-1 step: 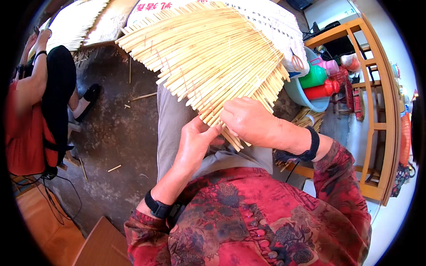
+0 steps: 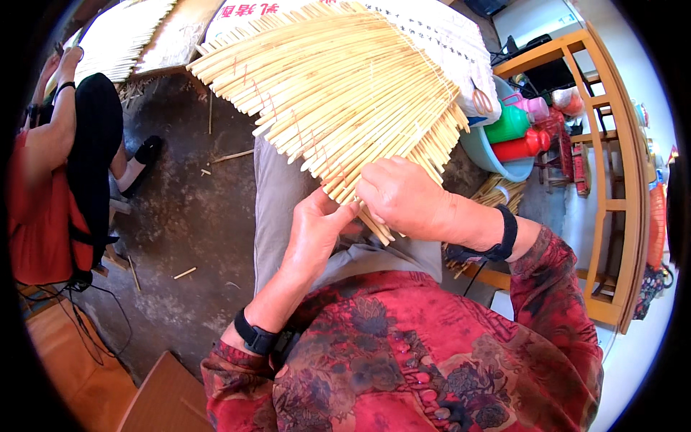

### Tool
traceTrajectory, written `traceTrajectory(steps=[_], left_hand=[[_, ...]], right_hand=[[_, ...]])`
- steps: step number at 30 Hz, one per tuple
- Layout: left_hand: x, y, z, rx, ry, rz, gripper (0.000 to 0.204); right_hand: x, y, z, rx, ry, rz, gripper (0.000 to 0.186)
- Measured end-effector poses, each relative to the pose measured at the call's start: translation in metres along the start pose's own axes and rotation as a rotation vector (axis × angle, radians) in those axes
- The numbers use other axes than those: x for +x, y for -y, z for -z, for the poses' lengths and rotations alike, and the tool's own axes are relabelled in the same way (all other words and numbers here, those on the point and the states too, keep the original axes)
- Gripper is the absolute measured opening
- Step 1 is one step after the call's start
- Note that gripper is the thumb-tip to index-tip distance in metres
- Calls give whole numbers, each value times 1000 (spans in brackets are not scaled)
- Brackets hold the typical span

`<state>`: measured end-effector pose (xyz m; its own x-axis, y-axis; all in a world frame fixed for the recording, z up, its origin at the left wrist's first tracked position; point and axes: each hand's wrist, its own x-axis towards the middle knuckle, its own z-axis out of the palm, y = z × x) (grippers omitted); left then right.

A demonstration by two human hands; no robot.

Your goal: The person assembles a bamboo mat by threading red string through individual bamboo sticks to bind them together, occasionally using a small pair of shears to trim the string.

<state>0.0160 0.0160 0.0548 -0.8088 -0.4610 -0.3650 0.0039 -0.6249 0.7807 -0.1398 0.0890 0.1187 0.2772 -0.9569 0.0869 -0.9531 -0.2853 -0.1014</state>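
Dark floor (image 2: 187,223) is seen left of the stick mat (image 2: 338,86), whose far part is laid on a white printed sheet (image 2: 450,36) and whose near tip is held above the lap. At that tip, the mat's edge is pinched between the left hand's (image 2: 311,227) thumb and fingers; the right hand's (image 2: 404,194) fingers are curled closed against the sticks, their grip hidden. Almost no change is seen from the earlier frame; the mat has been kept in place.
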Motion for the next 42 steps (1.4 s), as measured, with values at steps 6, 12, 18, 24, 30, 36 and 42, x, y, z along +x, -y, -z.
traceTrajectory(steps=[6, 12, 18, 24, 30, 36, 42], left_hand=[[-1, 5, -3, -45, -42, -43, 37], [-2, 2, -1, -59, -14, -34, 34], [-2, 6, 0, -83, -4, -34, 32], [-7, -3, 9, -66, 32, -7, 29], [-8, -19, 23, 291, -118, -112, 19], [-12, -26, 29, 284, -222, -319, 12], [-7, -32, 18, 893, -306, -288, 15]], right_hand=[[-11, -4, 9, -281, -178, -132, 11], [-89, -100, 91, -614, -570, -664, 15], [-178, -96, 132, -271, -449, -898, 8], [-240, -61, 39, -283, -53, -1128, 17], [-235, -49, 12, -215, -26, -1049, 20], [-157, -46, 15, -83, -306, -737, 15], [-42, -9, 6, 155, -297, -247, 13]])
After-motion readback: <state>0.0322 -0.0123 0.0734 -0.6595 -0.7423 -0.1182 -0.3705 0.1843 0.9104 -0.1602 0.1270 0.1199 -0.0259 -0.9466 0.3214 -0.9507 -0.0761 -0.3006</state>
